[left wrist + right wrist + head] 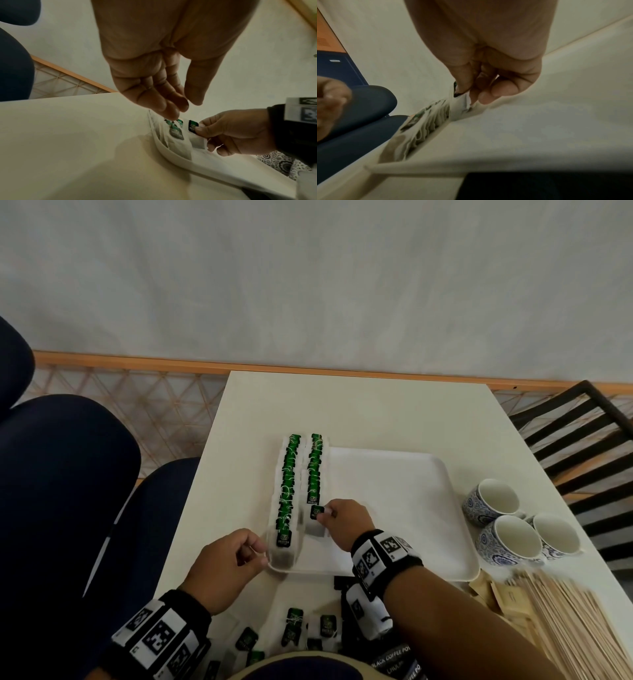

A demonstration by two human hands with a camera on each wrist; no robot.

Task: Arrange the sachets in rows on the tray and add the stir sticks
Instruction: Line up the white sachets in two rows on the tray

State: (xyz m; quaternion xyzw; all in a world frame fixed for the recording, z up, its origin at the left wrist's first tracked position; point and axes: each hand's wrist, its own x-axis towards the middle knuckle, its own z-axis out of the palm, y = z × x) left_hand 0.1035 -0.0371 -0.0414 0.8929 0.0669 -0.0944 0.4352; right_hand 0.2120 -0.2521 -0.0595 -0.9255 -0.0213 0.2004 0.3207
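Note:
A white tray (411, 508) lies mid-table. Two rows of overlapping green tea sachets run along its left side, the left row (289, 484) and the right row (314, 470). My right hand (323, 513) pinches one green tea sachet (317, 512) by its tag at the near end of the right row; the pinch (199, 129) and the sachet (193, 125) also show in the left wrist view. My left hand (262, 553) hovers at the near end of the left row, fingers (173, 115) loosely curled and holding nothing. Wooden stir sticks (575, 628) lie in a heap at the right.
Loose green tea sachets (294, 625) lie on the table in front of the tray. Brown sachets (507, 597) and black coffee sachets (394, 660) lie nearby. Three blue patterned cups (493, 501) stand right of the tray. A black chair (582, 440) stands right, blue chairs (68, 474) left.

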